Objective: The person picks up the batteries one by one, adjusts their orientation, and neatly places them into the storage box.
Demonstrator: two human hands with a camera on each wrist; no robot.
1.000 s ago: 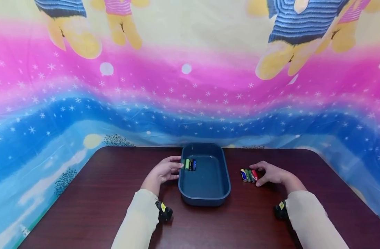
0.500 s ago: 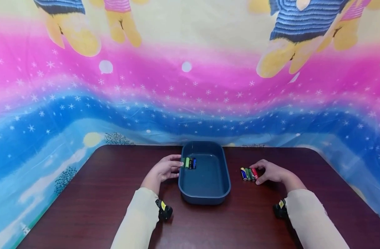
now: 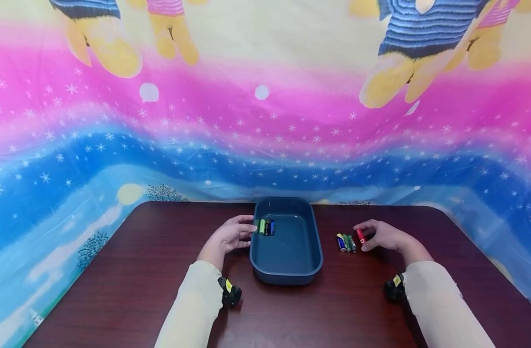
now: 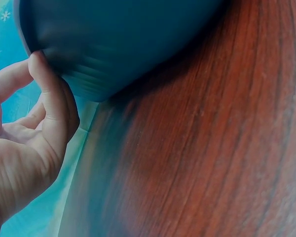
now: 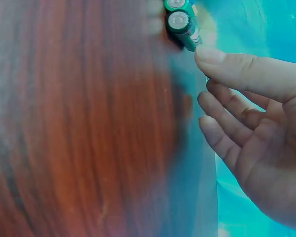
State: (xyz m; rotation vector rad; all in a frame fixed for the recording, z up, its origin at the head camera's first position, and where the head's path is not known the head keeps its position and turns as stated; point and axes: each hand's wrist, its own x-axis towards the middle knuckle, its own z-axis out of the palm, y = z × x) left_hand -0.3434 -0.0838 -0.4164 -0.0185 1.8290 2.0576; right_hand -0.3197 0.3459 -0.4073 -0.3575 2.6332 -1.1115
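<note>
Nearest, two pale sleeves point(image 3: 190, 307) reach in over the dark red wood-grain table point(image 3: 306, 321), each with a small black wrist camera point(image 3: 230, 292) at its cuff. A broad stretch of wood runs between the forearms up to the near end of the blue-grey plastic tub point(image 3: 287, 279). The tub's rounded rim forms a raised edge all round, its open side up.

Off its right wall, past a strip of table, three loose batteries point(image 3: 346, 243) lie side by side: one blue, two green. Just right of them the right hand point(image 3: 380, 236) pinches a red battery point(image 3: 360, 236) between thumb and fingertips, slightly tilted and separated from the row by a narrow gap. More tabletop extends beyond that hand toward the right edge.

On the tub's other side the left hand point(image 3: 230, 235) lightly holds the left rim, one digit lapping over it, the others by the outer wall. Just inside, three more batteries point(image 3: 267, 227), light green, dark and blue, stand against that wall, leaving most of the floor to their right.

The tub's far end comes close to the table's back edge, where a printed cloth point(image 3: 230, 125) rises.
</note>
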